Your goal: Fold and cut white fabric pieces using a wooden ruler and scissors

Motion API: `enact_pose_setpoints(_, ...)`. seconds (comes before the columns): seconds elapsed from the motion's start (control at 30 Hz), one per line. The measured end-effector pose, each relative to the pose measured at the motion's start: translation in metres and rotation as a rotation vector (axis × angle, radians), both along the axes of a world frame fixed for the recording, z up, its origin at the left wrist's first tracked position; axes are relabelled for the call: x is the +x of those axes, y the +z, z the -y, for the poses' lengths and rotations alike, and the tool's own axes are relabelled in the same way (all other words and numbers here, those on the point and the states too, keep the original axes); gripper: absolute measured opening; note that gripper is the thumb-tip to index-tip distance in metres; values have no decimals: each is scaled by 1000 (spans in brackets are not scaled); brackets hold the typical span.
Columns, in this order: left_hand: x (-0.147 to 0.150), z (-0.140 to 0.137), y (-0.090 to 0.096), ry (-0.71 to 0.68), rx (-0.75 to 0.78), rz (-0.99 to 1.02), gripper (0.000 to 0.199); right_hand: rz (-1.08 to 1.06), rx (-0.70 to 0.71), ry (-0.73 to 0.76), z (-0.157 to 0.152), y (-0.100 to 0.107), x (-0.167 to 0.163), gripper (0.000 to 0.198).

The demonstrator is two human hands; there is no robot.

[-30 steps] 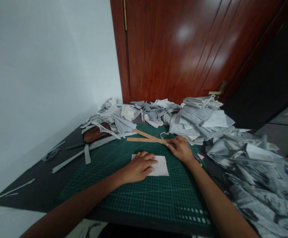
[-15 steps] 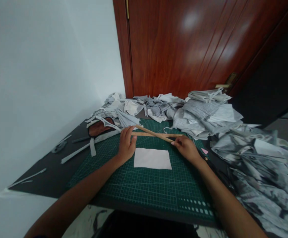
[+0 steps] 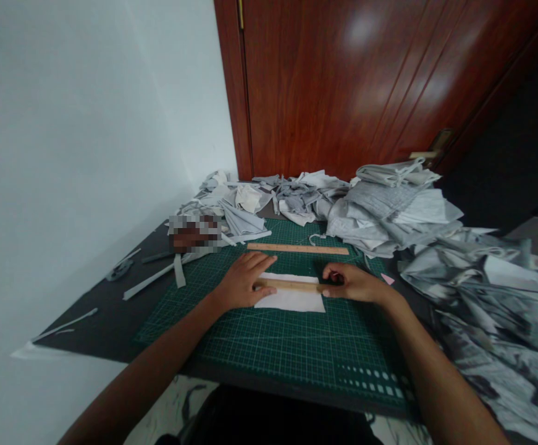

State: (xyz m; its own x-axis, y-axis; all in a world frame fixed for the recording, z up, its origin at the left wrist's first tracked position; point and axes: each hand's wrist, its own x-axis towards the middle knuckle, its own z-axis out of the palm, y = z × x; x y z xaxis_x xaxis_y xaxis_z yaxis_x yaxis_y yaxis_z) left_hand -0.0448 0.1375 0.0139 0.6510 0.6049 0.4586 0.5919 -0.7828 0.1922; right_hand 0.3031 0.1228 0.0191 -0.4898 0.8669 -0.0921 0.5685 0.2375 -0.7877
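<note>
Across a white rectangular piece of cloth or paper [image 3: 291, 301] lies a wooden ruler [image 3: 296, 285], roughly level from left to right. My left hand [image 3: 243, 281] grips its left end, thumb in front and fingers stretched behind. At the other end my right hand [image 3: 354, 284] pinches the ruler, with its fingers curled. The white piece rests flat on a green gridded cutting mat [image 3: 273, 340]. A second wooden ruler [image 3: 298, 248] lies on the mat beyond both hands, touched by neither.
Piles of grey and white fabric [image 3: 389, 210] stand at the back right and continue down the right side. More scraps [image 3: 250, 198] lie along the back. Loose strips [image 3: 148, 283] and a brown item [image 3: 193, 235], partly pixelated, are at left. A small pink scrap [image 3: 388, 279] lies at right.
Both hands have brought one ruler nearer to me and levelled it over the white piece. Before, it slanted across the other ruler, which stays at the back.
</note>
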Motion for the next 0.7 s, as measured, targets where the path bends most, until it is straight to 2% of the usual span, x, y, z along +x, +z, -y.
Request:
enact_pose_setpoints(0.07,11,6,-3,-32,-80,-78,76,44,54,26,2,-1,-9,30)
enact_pose_setpoints(0.1,16,8,-5,-43,-110,-107,73,85,86,32,3,0,-14,27)
enact_pose_setpoints(0.23,21,8,-8,-84,-162,-154,39,205,188,-10,5,2,-23,17)
enact_pose_setpoints(0.33,19,5,-7,-93,-174,-116,31,227,194,-30,4,0,-22,15)
enact_pose_setpoints(0.57,19,3,-6,-82,-181,-125,29,284,195,-39,10,-2,-24,13)
enact_pose_setpoints(0.7,16,7,-8,-107,-95,-109,21,270,196,23,14,5,-25,12)
